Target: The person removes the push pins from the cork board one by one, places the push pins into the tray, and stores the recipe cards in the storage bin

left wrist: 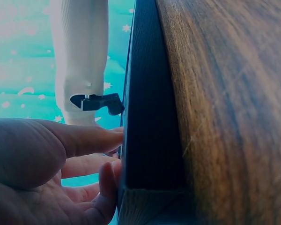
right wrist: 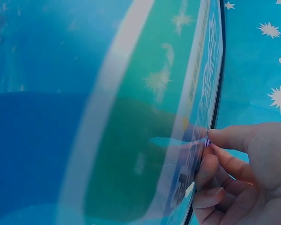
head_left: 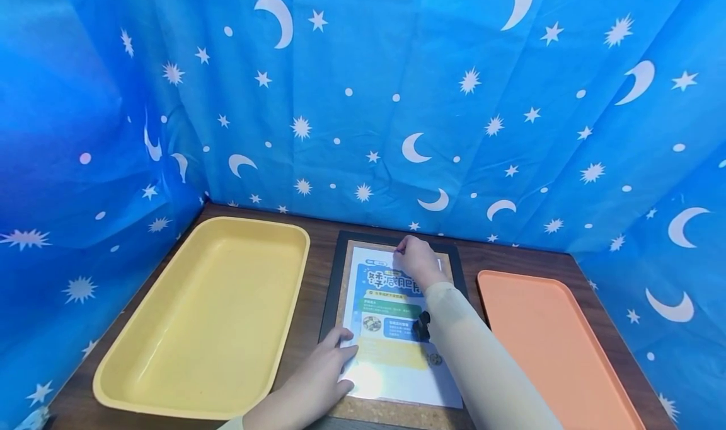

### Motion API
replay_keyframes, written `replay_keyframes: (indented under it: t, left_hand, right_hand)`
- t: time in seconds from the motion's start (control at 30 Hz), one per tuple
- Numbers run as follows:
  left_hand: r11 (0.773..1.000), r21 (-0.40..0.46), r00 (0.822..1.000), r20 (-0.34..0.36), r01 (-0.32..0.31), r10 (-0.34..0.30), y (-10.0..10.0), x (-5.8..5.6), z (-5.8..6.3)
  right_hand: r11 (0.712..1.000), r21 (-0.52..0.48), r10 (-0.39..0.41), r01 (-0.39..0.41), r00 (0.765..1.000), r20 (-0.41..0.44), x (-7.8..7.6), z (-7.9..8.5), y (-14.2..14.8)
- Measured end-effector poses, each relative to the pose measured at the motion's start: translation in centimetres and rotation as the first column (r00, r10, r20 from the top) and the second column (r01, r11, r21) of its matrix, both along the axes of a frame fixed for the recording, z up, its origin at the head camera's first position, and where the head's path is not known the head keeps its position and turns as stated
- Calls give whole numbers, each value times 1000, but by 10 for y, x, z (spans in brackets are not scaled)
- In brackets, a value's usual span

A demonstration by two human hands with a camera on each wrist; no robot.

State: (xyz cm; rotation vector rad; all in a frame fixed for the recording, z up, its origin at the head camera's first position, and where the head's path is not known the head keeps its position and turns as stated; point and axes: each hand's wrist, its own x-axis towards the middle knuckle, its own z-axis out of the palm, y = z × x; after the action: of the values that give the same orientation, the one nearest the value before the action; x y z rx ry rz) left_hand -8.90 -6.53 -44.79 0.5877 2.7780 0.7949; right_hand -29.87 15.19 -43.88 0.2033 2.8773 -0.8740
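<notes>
A glossy printed poster (head_left: 386,351) lies on a cork board (head_left: 386,411) with a black frame (head_left: 336,278). My right hand (head_left: 418,263) is at the poster's upper edge, pinching a small purple piece (right wrist: 207,140) between thumb and finger. It looks like a push pin, mostly hidden by the fingertips, against the sheet. Over the lower left edge of the poster and board, my left hand (head_left: 320,374) rests with spread, slightly bent fingers; in the left wrist view its fingertips touch the board beside the frame.
Left of the board stands a deep yellow tray (head_left: 210,316). A shallow orange tray (head_left: 544,342) sits to the right. All rest on a dark wooden table (head_left: 317,272), with a blue star-and-moon curtain (head_left: 351,52) behind and at both sides.
</notes>
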Motion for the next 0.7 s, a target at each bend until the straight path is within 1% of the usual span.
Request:
replay_keyframes:
  t: [0.2,0.37,0.6,0.7]
  left_hand:
    - [1000,-8,1000,-10,3,-3,0,1,0]
    - [1000,-18,1000,-18,5,-6,1,1,0]
    - [1000,-24,1000,-19,8,-8,1,0,-1]
    - [1000,-24,1000,-19,3,-4,2,-1,-1]
  right_hand:
    - [1000,22,17,-17,1000,-18,-1,-1,0]
    - [997,65,30,-29,999,-18,-4,0,0]
    - [988,136,77,-71,996,-41,-8,-1,-3]
    - [985,149,88,-82,996,-30,-10,-1,-4]
